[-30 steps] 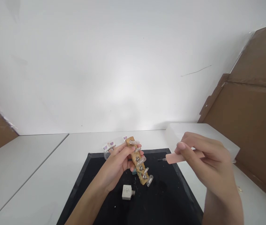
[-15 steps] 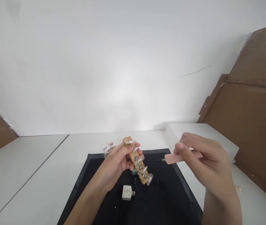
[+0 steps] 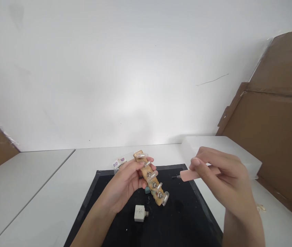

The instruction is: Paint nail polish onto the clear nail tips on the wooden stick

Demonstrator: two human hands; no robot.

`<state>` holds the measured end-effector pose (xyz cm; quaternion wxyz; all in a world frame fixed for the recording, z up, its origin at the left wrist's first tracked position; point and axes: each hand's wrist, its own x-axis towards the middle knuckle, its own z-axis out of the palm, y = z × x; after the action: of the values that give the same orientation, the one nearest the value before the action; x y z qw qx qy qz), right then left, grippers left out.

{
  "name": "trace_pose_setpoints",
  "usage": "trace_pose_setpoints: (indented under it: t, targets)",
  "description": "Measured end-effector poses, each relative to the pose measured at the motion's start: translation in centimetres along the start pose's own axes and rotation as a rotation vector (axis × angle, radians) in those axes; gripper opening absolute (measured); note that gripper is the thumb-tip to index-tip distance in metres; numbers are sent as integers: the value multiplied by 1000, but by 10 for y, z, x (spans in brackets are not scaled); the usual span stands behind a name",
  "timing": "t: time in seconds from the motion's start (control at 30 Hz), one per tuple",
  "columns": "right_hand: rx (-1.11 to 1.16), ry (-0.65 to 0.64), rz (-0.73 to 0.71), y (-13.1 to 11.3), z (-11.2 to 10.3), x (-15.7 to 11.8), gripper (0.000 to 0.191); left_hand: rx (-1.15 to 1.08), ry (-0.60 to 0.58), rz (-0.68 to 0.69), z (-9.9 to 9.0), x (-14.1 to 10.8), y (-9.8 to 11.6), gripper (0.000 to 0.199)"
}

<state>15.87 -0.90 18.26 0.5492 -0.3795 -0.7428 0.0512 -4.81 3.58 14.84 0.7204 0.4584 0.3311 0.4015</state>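
The left hand (image 3: 125, 183) gripped a tan wooden strip studded with clear nail tips (image 3: 151, 179) mid-length above the black mat (image 3: 187, 219), while the right hand (image 3: 220, 178) pinched a pink flat nail file (image 3: 188, 175) just beside it.

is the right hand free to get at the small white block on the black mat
Probably not as it stands: the right hand is shut on a pink-handled tool. Nothing covers the white block on the black mat, though the left hand is nearer.

The small labels (image 3: 119, 162) behind the mat show print too small to read
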Motion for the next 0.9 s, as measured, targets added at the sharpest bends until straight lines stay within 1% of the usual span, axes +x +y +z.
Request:
trace_pose_setpoints:
  t: [0.27,0.43,0.57,0.7,0.9]
  targets:
    - [7,-6,3,0,0,1,28,-60,-22,-24,1,-3,2,24]
    - [8,-7,0,-1,-3,2,28,-73,-27,-30,5,-2,4,22]
    - [13,-15,-3,0,-5,2,29,-33,-26,-49,9,-2,6,25]
    - [5,-6,5,1,-5,2,29,44,-66,-16,5,-2,3,27]
    - [4,-6,15,1,-4,1,30,95,-107,23,1,-1,0,24]
